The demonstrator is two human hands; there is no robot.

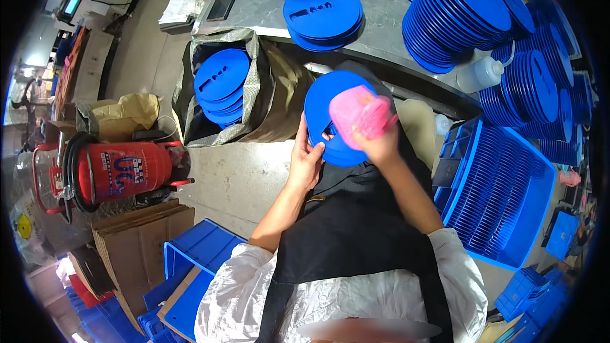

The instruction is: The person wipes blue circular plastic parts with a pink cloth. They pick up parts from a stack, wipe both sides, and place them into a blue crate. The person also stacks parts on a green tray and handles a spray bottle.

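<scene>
My left hand grips a round, flat blue plastic disc by its left edge, thumb on the face near a cut-out slot. The disc is tilted up in front of my black apron. My right hand is closed round a bunched pink cloth, which lies over the right part of the disc and hides it. Just beyond, a short stack of similar discs sits at the near edge of the grey table. To the left, an opened woven sack holds several more blue discs.
Tall stacks of discs and a clear squeeze bottle stand at the table's right. A blue crate with rows of discs is at my right. A phone lies on the table. A red wheeled extinguisher and cardboard are on the left.
</scene>
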